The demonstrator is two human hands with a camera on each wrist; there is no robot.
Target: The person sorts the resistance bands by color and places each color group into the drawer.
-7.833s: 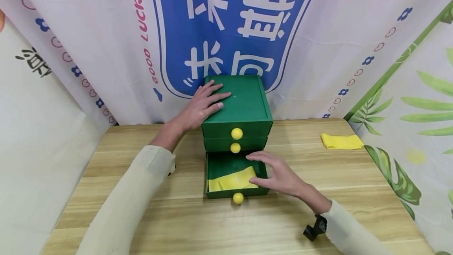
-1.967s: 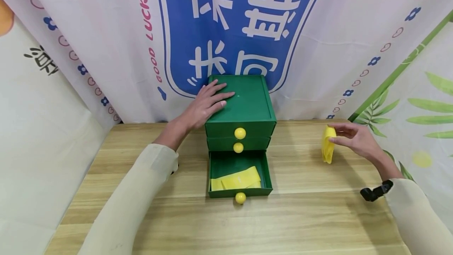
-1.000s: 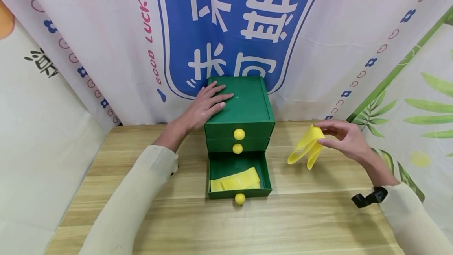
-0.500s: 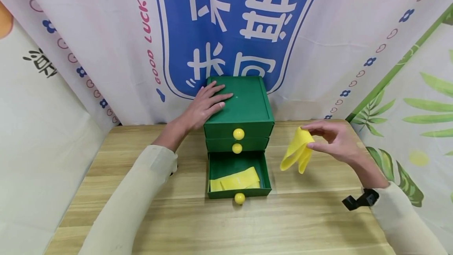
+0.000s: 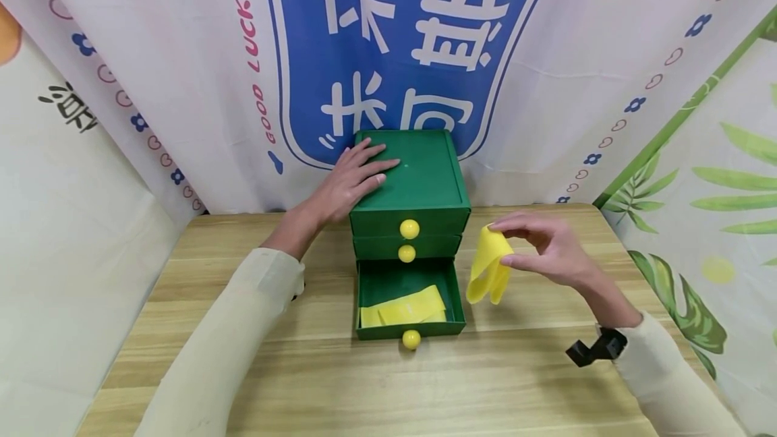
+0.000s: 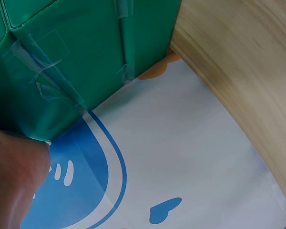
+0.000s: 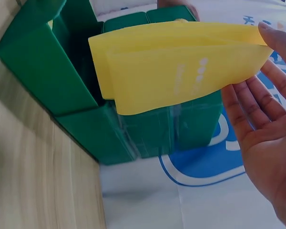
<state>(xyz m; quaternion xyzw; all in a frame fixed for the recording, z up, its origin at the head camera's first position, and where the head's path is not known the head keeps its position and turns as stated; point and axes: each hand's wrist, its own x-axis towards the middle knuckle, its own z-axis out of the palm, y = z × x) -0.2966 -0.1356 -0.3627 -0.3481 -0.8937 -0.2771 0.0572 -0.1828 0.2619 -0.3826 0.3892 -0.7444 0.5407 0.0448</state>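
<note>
My left hand (image 5: 349,184) rests with spread fingers on the top of a green three-drawer cabinet (image 5: 419,181); the left wrist view catches only part of that hand (image 6: 14,176) by the cabinet's side (image 6: 86,57). Between thumb and fingertips, my right hand (image 5: 549,248) pinches a folded yellow resistance band (image 5: 490,261), which hangs just right of the pulled-out bottom drawer (image 5: 400,275). White dots and faint print show on this band (image 7: 181,67) in the right wrist view. Inside the drawer, more yellow band (image 5: 413,309) lies folded near the front.
Yellow round knobs (image 5: 409,228) mark the drawer fronts; the upper two drawers are pushed in. The cabinet stands at the back of a wooden table (image 5: 364,390), against a printed curtain (image 5: 534,86).
The right hand, earlier over the drawer, took the band from the table's right side, lifted it and carried it left to beside the drawer. The left hand has stayed on the cabinet.
</note>
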